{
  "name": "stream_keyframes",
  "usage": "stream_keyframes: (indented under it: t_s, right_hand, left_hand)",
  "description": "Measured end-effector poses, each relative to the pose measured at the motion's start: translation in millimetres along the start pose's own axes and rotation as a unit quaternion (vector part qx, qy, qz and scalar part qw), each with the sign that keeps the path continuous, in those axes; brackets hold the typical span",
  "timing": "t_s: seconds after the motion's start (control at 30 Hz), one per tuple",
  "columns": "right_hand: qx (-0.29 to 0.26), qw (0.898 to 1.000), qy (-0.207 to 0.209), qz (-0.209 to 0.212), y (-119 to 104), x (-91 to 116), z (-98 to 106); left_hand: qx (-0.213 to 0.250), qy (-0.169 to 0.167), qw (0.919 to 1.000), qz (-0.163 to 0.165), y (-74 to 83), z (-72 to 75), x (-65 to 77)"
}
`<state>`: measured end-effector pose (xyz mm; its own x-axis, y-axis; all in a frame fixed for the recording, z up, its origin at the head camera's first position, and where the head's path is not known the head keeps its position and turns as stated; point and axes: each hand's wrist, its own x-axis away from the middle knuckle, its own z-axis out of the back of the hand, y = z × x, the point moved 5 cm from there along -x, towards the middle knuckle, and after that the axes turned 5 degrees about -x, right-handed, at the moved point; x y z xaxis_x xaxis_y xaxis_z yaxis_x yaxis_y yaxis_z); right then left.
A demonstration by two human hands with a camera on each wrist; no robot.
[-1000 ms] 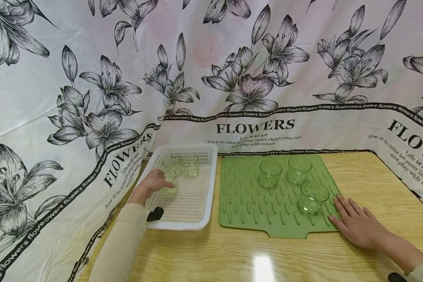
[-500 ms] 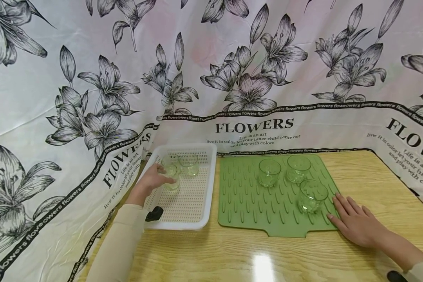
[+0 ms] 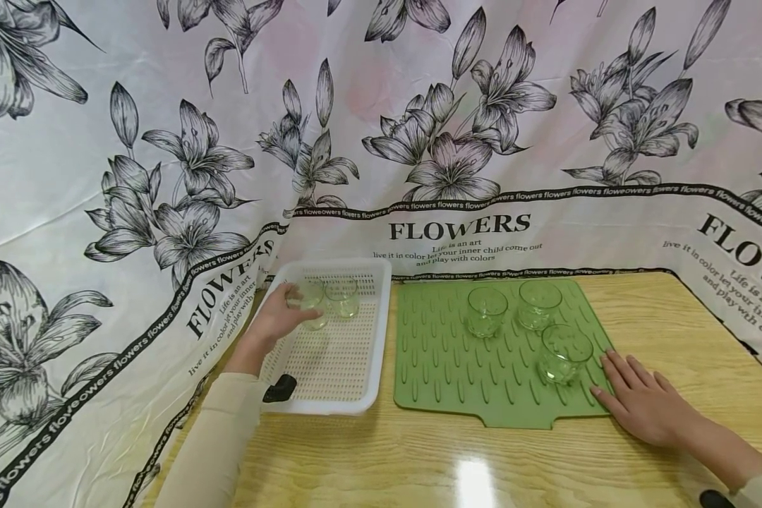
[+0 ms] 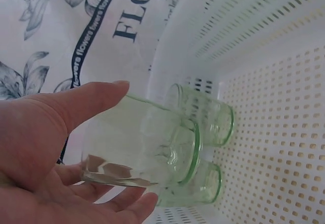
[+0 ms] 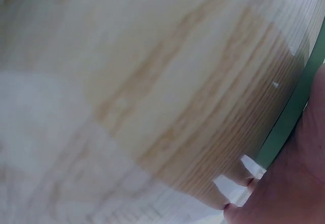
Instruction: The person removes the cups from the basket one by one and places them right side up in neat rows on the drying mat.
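Observation:
My left hand (image 3: 279,315) is inside the white basket (image 3: 382,339), thumb on one side and fingers on the other of a clear, green-tinted drinking glass (image 4: 142,150). In the left wrist view, two similar glasses show beyond it: an upper one (image 4: 216,120) and a lower one (image 4: 205,186), partly hidden by the held glass. Flat on the table, my right hand (image 3: 650,409) has its fingertips at the right edge of the green ridged mat (image 3: 434,374). Three glasses stand on that mat: a left one (image 3: 486,314), a back one (image 3: 540,305) and a front one (image 3: 565,355).
The basket has perforated walls and floor, and stands left of the mat on a wood-grain table (image 3: 413,458). Behind and along the left side hangs a flower-printed cloth (image 3: 330,226). A short tab sticks out from the mat's front edge.
My left hand has shifted toward the back of the basket, taking the glass with it until it overlaps the back-left glass in the head view. The right hand has stayed put.

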<state>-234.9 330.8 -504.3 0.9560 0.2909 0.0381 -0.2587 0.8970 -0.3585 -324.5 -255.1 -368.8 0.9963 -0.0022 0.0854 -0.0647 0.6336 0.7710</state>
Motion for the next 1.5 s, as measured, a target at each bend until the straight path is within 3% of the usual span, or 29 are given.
stream_keyframes:
  t_s: [0.47,0.97,1.5]
  right_hand:
    - [-0.002,1.000,-0.001,-0.002,-0.8,0.3,1.1]
    - [0.002,1.000,-0.002,-0.004,-1.8,0.5,2.5]
    - [0.001,1.000,0.001,-0.003,-1.5,1.3,1.1]
  left_hand:
    - [0.021,0.024,0.9982,-0.050,30.0,-7.6,7.3]
    - [-0.009,0.014,0.9959,-0.089,56.1,-23.4,14.9]
    - [-0.018,-0.002,0.9938,-0.110,84.4,-39.1,25.0]
